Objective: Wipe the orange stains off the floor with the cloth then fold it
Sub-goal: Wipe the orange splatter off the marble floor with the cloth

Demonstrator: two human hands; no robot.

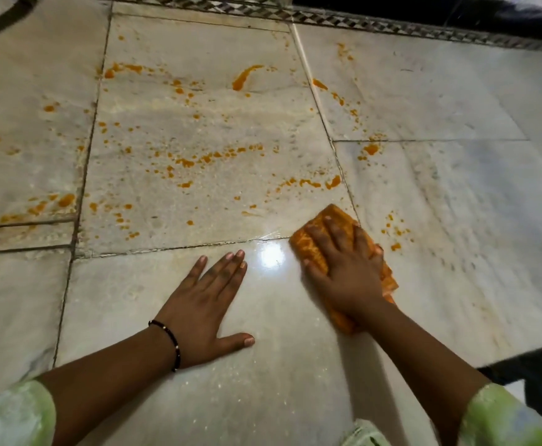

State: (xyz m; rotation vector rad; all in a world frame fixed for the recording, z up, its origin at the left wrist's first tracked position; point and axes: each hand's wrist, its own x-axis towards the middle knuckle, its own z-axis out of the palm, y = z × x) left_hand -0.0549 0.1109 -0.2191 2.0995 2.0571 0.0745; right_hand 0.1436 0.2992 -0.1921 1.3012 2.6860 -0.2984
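The cloth (314, 249), orange and bunched into a rough pad, lies on the floor (456, 220) at the near right corner of the middle slab, straddling the seam that runs across to the left. The right hand (343, 265) presses flat on top of it, fingers spread and straight, pointing up and left; cloth edges show beyond the fingertips and along the wrist side. The left hand (208, 304) lies palm-down on bare marble just left of the cloth, fingers straight and together, thumb out, holding nothing; a dark bracelet (169, 342) circles its wrist. Between the two hands a bright light reflection sits on the polished stone. Orange stains (198, 159) scatter over the middle slab ahead of the cloth, with longer streaks toward its far edge, more blots on the slabs to the left, and a small cluster just right of the cloth. The near slab under the hands carries no visible stains. The floor is pale veined marble with dark joints. A patterned border strip (392, 27) runs along the far edge, with dark material beyond it at upper right. A dark object (536, 375) sits at the right edge near the right forearm. Light green sleeves (12, 416) show at the bottom corners.
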